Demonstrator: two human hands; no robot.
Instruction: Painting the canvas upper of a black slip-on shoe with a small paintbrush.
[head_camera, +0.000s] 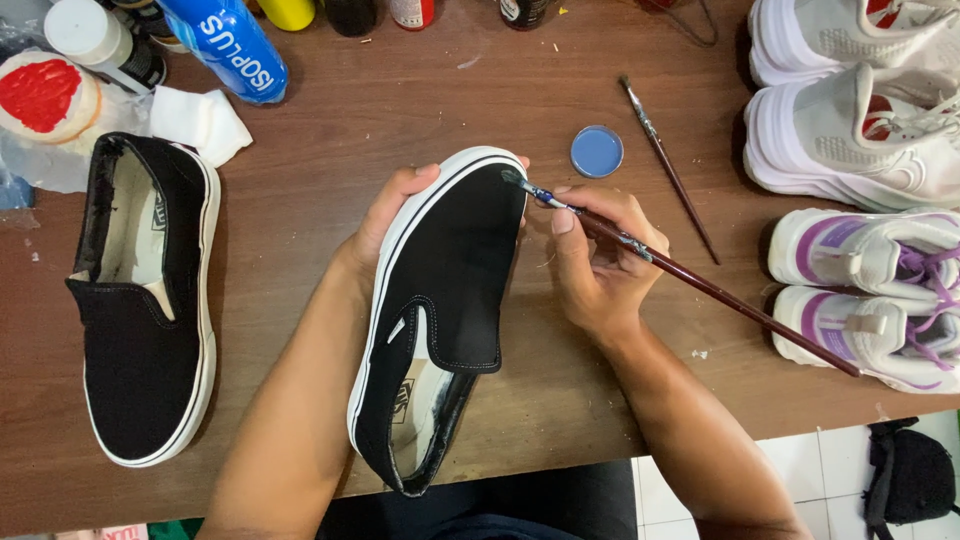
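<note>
Black slip-on shoe (440, 300) sits mid-table, tilted so its toe faces the brush; left hand (385, 225) grips its side at nine o'clock, right hand (600, 265) pinches paintbrush (690, 280) at three o'clock.

shoe (445, 290): black slip-on, white sole edge, tilted on its side near the bench's front edge, toe pointing away.
brush (690, 275): long, dark red handle, blue-tipped bristles touching the shoe's toe.

Bottles (350, 12) cropped at top edge
</note>
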